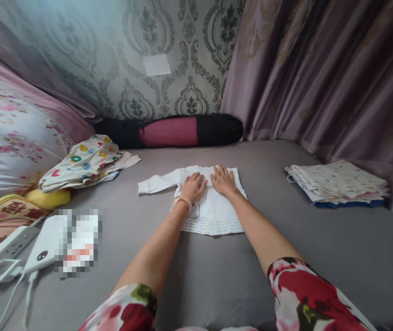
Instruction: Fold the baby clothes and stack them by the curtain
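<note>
A small white long-sleeved shirt (217,216) lies on the grey bed sheet (210,276), with printed lines of text along its hem. One sleeve stretches out to the left; the other sleeve is not seen spread on the right side. My left hand (192,186), with a bangle at the wrist, rests flat on the upper left of the shirt, fingers spread. Beside it, my right hand (224,180) lies flat on the upper right, its fingers pointing away from me. Neither hand grips the cloth.
Folded clothes (341,181) are stacked at the right. A loose pile of printed clothes (86,158) lies at the left, near a yellow cushion (13,211). Closer in are a power strip (6,250) and a white power bank (48,243) with cables. A black-and-pink long bag (172,131) lines the wall.
</note>
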`<action>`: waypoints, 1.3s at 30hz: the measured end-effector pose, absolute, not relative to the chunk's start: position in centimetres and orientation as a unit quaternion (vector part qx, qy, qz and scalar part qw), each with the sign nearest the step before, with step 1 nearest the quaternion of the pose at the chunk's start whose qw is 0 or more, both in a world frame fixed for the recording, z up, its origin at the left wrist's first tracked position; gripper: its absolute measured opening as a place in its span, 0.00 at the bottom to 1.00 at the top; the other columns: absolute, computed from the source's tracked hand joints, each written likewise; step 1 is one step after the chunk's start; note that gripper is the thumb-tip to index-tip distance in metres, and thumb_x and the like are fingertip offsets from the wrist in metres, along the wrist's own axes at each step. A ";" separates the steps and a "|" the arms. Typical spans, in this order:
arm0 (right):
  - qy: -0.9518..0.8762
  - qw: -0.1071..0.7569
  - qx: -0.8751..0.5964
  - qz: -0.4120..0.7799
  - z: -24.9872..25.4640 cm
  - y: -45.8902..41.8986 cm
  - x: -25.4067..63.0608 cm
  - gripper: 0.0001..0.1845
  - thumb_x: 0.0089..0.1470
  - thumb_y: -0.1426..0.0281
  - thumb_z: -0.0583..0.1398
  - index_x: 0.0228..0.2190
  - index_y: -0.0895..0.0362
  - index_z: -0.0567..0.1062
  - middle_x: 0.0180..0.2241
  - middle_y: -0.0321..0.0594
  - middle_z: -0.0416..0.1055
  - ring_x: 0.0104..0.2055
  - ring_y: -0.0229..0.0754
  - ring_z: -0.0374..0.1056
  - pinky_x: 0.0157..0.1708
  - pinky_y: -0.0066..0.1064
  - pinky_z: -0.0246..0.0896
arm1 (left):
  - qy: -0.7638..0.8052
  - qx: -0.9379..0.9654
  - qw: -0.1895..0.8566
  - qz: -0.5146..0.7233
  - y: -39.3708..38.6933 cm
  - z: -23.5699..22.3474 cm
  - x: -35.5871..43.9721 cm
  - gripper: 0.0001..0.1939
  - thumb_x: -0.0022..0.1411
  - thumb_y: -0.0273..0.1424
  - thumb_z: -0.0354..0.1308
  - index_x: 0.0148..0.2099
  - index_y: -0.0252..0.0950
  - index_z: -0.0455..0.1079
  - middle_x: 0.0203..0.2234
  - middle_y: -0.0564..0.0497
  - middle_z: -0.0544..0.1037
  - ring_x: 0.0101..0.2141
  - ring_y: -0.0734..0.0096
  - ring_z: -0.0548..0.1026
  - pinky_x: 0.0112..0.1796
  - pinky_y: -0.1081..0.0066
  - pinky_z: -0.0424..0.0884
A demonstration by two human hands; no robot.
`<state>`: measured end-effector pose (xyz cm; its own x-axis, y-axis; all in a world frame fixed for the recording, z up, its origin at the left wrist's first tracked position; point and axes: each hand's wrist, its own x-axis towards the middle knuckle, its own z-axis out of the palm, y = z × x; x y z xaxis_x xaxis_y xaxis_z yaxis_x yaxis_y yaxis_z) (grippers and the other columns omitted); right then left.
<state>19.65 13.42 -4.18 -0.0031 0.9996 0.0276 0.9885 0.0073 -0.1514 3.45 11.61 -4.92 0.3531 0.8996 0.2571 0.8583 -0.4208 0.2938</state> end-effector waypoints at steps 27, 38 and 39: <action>-0.656 0.060 -0.752 0.024 -5.0 12.8 24.4 0.35 0.65 0.57 0.40 0.63 0.69 0.53 0.66 0.57 0.48 0.67 0.52 0.42 0.63 0.48 0.36 | 0.554 0.805 0.101 0.185 12.3 -5.1 3.2 0.27 0.68 0.43 0.43 0.63 0.34 0.57 0.64 0.40 0.58 0.65 0.58 0.53 0.63 0.57 0.50; -0.728 0.073 -0.677 0.075 -2.6 10.6 17.4 0.32 0.65 0.60 0.39 0.65 0.62 0.50 0.69 0.51 0.38 0.70 0.50 0.33 0.64 0.50 0.27 | 0.600 0.753 0.149 0.225 9.2 -5.0 1.2 0.21 0.60 0.32 0.54 0.55 0.32 0.63 0.56 0.37 0.66 0.58 0.58 0.64 0.57 0.62 0.61; -0.741 0.073 -0.663 0.082 -2.6 10.4 16.6 0.32 0.65 0.60 0.39 0.65 0.61 0.50 0.69 0.51 0.37 0.70 0.50 0.33 0.64 0.50 0.27 | 0.603 0.755 0.143 0.216 8.8 -4.9 1.2 0.20 0.60 0.32 0.54 0.54 0.32 0.64 0.54 0.37 0.67 0.57 0.58 0.65 0.55 0.62 0.62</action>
<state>16.56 10.41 -2.62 -0.1107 0.9939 -0.0006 0.9697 0.1079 -0.2191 1.24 8.83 -4.93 0.1797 0.9716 0.1539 0.8485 -0.2322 0.4754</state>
